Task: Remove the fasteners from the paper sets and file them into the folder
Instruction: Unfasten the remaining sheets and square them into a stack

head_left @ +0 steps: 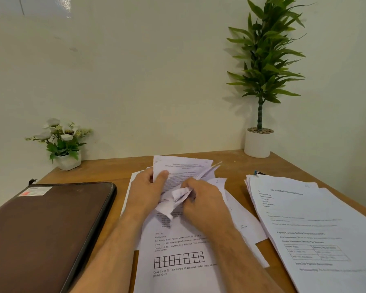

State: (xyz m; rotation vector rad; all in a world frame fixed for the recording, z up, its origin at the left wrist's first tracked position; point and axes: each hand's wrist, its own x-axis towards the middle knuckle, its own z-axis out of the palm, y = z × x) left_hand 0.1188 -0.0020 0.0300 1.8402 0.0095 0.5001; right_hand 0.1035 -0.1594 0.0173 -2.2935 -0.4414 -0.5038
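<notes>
I sit at a wooden desk (118, 176) with both hands working on one paper set (182, 172) straight ahead at twelve o'clock. My left hand (145, 192) grips the left edge of that set, thumb laid across the printed top page and the other fingers curled behind it, so the sheets stand tilted up off the desk. My right hand (206, 203) is bunched at the set's lower corner, its fingers pressed together and pinching the crumpled, folded-back corner (173, 199) of the pages. I cannot tell whether a fastener sits under my fingertips; the crumple hides it.

Beneath my wrists lies a loose spread of printed sheets (178, 259), flat on the desk, the top one showing a grid table and lines of text. At two to three o'clock a second, thicker paper stack (309, 227) lies fanned out, well apart from my hands, with a small dark-and-blue object (258, 172) just showing at its far left corner; it is too small to say what it is.

At nine o'clock the brown folder (42, 229) lies closed and flat, a label near its far corner, just beside the loose sheets. A small white flower pot (69, 161) stands at ten o'clock against the wall, and a tall green plant (259, 142) in a white pot stands at one o'clock.
</notes>
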